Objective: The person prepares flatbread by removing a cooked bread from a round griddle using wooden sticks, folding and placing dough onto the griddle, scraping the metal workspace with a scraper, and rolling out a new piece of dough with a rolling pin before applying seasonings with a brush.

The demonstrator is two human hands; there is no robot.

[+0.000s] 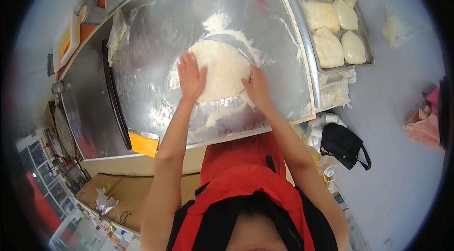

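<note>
A flattened sheet of dough [221,70] lies on a floured metal worktop [159,45] in front of me. On its left edge rests my left hand [191,75], palm down, with the thumb apart from the fingers. My right hand [258,86] is at the dough's right edge, fingers bent and thumb apart; whether it pinches the edge is not plain. Loose flour [217,22] lies beyond the dough and around it.
At the right, a metal tray [370,60] holds several pieces of dough in plastic. A dark rolling pin [115,98] and a yellow dough scraper [143,143] lie at the left. Grey canisters [93,14] stand at the far left. A black bag [342,144] hangs below right.
</note>
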